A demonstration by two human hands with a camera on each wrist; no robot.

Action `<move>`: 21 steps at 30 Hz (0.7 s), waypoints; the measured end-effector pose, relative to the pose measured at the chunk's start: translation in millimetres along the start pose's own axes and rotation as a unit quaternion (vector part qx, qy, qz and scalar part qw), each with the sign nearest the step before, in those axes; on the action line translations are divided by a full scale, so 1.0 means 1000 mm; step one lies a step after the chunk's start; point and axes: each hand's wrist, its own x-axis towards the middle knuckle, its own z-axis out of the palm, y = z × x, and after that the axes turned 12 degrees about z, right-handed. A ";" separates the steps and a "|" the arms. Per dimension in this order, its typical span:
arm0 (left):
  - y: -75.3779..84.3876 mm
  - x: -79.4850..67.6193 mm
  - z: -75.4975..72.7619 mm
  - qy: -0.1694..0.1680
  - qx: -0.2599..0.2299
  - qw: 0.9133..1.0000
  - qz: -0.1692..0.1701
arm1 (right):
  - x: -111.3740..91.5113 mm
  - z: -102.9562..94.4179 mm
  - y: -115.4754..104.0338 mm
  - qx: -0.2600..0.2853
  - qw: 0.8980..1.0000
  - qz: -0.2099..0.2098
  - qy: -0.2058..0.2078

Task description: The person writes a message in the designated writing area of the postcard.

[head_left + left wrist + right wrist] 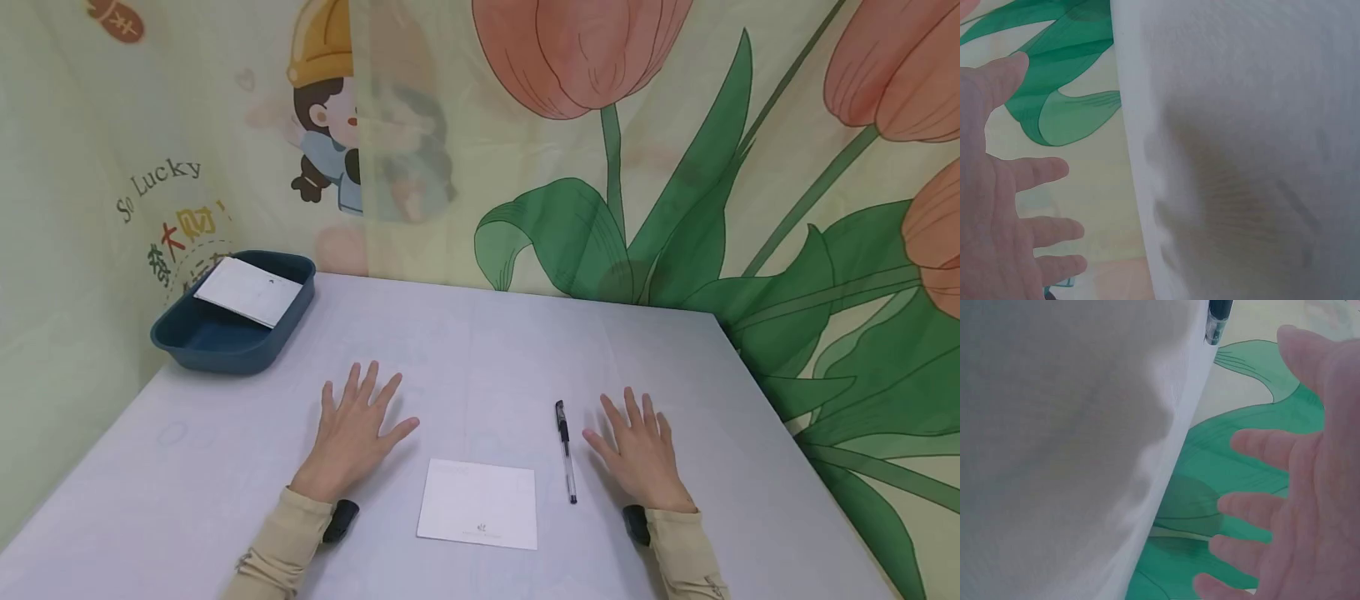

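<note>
My left hand (350,437) is held palm down over the left part of the table, fingers spread and holding nothing. On the other side my right hand (641,454) is likewise spread and holds nothing. Between them lies a small white card (477,504) with a tiny printed mark near its lower edge. A clear-barrelled pen (566,454) with a black cap lies to the card's right, nearest my right hand; its end (1215,328) shows in the right wrist view. Both wrist views show the palms, with straight fingers (1047,172) and shadows on the white surface.
A dark blue tray (217,358) stands at the table's back left corner, with white cards (251,292) leaning across its inside. The white-covered table (480,358) meets a curtain (420,250) printed with tulips and a cartoon figure at the back. Its right edge slants toward me.
</note>
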 end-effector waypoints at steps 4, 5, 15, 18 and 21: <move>0.001 -0.001 -0.002 -0.013 -0.010 1.000 -0.004 | -0.002 -0.003 -0.003 -0.003 1.000 -0.003 -0.003; 0.001 -0.002 -0.002 -0.016 -0.012 1.000 -0.005 | -0.002 -0.004 -0.004 0.000 1.000 -0.006 -0.003; 0.004 -0.002 -0.002 -0.011 -0.013 1.000 0.020 | -0.004 -0.001 -0.014 0.015 0.999 -0.030 0.001; 0.005 -0.003 -0.001 -0.007 -0.013 0.999 0.028 | -0.005 0.000 -0.019 0.018 0.999 -0.032 0.007; 0.007 -0.003 -0.001 0.002 -0.013 0.999 0.034 | -0.006 0.001 -0.023 0.016 0.999 -0.036 0.013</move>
